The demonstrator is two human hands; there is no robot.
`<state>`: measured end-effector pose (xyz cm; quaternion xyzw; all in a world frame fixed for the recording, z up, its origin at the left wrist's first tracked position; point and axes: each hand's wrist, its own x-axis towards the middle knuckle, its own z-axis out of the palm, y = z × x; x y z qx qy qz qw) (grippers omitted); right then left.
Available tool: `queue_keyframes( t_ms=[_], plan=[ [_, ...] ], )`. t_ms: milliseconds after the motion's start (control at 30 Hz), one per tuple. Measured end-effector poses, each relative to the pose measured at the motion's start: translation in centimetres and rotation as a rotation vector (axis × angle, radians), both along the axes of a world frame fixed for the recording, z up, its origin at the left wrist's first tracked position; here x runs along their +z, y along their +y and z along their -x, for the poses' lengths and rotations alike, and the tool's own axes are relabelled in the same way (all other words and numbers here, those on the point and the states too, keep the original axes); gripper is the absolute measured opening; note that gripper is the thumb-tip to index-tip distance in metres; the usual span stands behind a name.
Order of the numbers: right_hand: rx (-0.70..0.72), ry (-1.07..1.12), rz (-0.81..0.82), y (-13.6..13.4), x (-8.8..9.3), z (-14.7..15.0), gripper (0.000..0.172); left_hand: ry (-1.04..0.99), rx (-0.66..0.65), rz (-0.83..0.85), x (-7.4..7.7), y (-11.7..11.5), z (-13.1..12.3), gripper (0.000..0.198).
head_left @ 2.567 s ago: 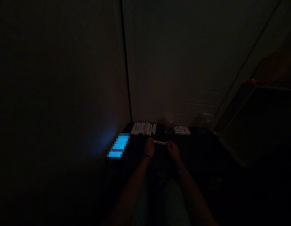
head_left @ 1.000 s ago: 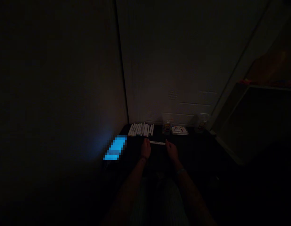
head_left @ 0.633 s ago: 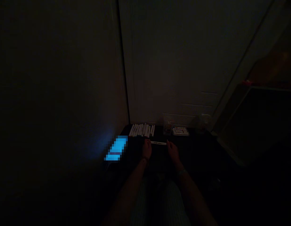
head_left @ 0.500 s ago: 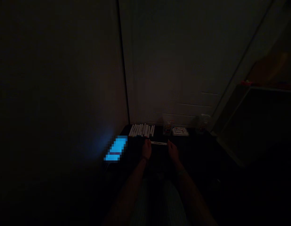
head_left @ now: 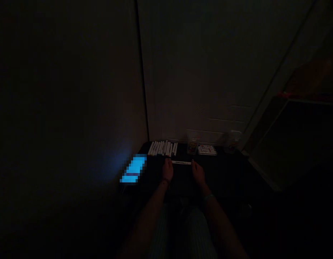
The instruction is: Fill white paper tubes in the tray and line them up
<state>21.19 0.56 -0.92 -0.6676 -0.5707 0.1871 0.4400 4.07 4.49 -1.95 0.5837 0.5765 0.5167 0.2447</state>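
Observation:
In the dim head view, a white marker (head_left: 181, 163) lies level between my two hands, dark print along its barrel. My left hand (head_left: 168, 169) is closed round its left end. The right end is pinched by my right hand (head_left: 198, 172). Just beyond my left hand, several white markers (head_left: 162, 148) lie side by side in a row on the dark table (head_left: 222, 176). A flat stack of white printed pieces (head_left: 207, 150) sits behind my right hand; its kind is hard to make out.
A clear container with a label (head_left: 192, 145) stands by the wall, and another clear container (head_left: 233, 142) is farther right. A glowing blue, pixelated screen (head_left: 134, 169) lies at the table's left. A wall (head_left: 195, 72) rises behind. A dark shelf-like frame (head_left: 287, 108) stands at right.
Both hands keep hold of the marker in nearly the same place. The view has shifted very slightly, and the picture is a little darker on the wall.

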Motion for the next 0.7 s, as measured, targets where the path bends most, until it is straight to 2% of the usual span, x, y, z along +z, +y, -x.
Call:
queue_keyframes(
  t_ms=[467,700],
  plan=[
    [0.008,-0.02,-0.057,0.25,-0.33,-0.18,0.049,0.043,0.002,-0.018,0.41,-0.26,0.07,0.027],
    [0.002,-0.005,-0.08,0.24,-0.46,-0.18,0.047,0.058,0.005,-0.032,0.1,0.0,0.01,0.026]
  ],
)
